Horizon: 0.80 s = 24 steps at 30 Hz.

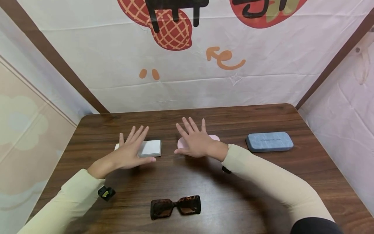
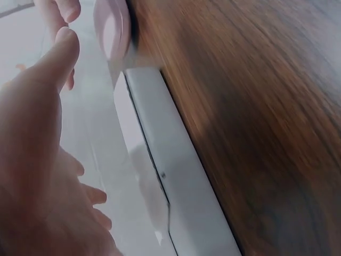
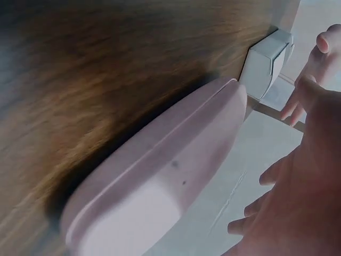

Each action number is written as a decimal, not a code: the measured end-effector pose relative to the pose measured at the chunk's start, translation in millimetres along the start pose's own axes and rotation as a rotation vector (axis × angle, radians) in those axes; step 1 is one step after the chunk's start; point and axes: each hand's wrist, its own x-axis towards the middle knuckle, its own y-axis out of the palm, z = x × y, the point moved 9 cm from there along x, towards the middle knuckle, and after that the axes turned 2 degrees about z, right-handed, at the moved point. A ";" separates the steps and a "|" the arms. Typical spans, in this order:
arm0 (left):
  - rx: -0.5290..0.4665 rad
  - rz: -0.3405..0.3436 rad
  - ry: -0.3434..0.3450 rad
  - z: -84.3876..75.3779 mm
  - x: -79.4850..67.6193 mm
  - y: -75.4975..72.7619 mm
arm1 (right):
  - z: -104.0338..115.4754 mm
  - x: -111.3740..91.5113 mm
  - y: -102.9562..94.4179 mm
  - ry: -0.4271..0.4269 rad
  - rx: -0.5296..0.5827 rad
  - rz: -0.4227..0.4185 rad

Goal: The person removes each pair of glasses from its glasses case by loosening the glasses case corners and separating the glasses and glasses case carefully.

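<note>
My left hand [image 1: 128,154], fingers spread, hovers over a white case [image 1: 150,148] on the table, hiding its left part. In the left wrist view the white case [image 2: 165,160] shows a dark seam along its side, apart from the hand. My right hand [image 1: 197,143] is spread above a pink glasses case [image 1: 214,137], most of which it covers in the head view. The right wrist view shows the rounded pink case [image 3: 154,170] below the palm, not touched. Tortoiseshell sunglasses [image 1: 176,207] lie near the front. Both hands hold nothing.
A blue glasses case [image 1: 269,142] with dark lettering lies on the right of the brown wooden table [image 1: 309,182]. Behind the table's back edge hangs a white printed cloth [image 1: 187,94]. Cloth walls stand at both sides.
</note>
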 end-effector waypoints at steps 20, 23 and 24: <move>0.016 -0.057 0.126 -47.0 38.0 10.5 | -46.3 -29.9 9.8 0.009 0.074 -0.054; 0.027 -0.053 0.150 -53.6 41.4 14.2 | -50.0 -33.9 11.7 -0.038 0.093 -0.083; 0.029 -0.050 0.157 -55.9 42.5 15.8 | -51.0 -35.2 12.5 -0.054 0.100 -0.093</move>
